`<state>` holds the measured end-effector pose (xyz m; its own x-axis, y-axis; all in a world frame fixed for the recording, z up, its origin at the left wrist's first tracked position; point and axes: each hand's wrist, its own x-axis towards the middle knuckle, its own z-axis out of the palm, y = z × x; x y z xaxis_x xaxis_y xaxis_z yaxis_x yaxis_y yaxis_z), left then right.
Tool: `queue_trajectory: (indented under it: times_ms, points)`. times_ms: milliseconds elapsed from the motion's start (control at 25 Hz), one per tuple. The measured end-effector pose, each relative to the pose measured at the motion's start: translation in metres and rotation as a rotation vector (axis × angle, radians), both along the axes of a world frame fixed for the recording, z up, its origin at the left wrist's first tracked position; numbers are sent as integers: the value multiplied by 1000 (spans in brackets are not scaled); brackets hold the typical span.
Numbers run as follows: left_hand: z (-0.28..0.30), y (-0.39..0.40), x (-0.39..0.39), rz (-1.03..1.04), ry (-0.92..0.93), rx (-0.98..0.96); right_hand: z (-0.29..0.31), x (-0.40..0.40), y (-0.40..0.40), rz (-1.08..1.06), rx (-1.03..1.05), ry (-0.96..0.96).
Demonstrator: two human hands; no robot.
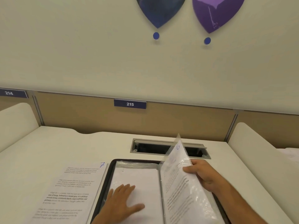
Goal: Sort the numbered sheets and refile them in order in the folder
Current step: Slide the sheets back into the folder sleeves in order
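A black folder (113,164) lies open on the desk in front of me, with clear plastic sleeves inside. My left hand (123,202) rests flat, fingers spread, on the left page of sleeves (137,175). My right hand (203,173) pinches the outer edge of a sleeve holding the sheet marked 6 (178,172) and lifts it upright from the right side. A loose printed sheet marked 7 (72,188) lies flat on the desk just left of the folder.
A grey cable slot (152,149) is sunk into the desk (48,151) behind the folder. White side dividers (14,120) (262,143) flank the desk. A tan back panel carries the label 215 (130,104). More papers (291,154) lie at the far right.
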<state>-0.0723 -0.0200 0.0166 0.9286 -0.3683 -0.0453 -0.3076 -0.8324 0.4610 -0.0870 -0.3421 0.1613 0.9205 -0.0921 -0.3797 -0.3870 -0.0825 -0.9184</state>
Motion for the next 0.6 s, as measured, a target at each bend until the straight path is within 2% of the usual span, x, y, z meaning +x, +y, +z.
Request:
queue_trajectory:
  times_ms: [80, 160, 320, 440, 600]
  points:
    - [34, -17, 3, 136, 216, -353, -2, 9, 30, 7, -24, -18]
    - [70, -35, 4, 269, 303, -675, -3, 14, 63, 4, -53, -28]
    - [118, -57, 4, 394, 479, -970, -9, 17, 121, 32, -133, -46]
    - [128, -49, 4, 403, 443, -998, -11, 12, 145, 117, -138, -49]
    - [109, -22, 23, 518, 312, -798, -27, 11, 156, 170, -6, 0]
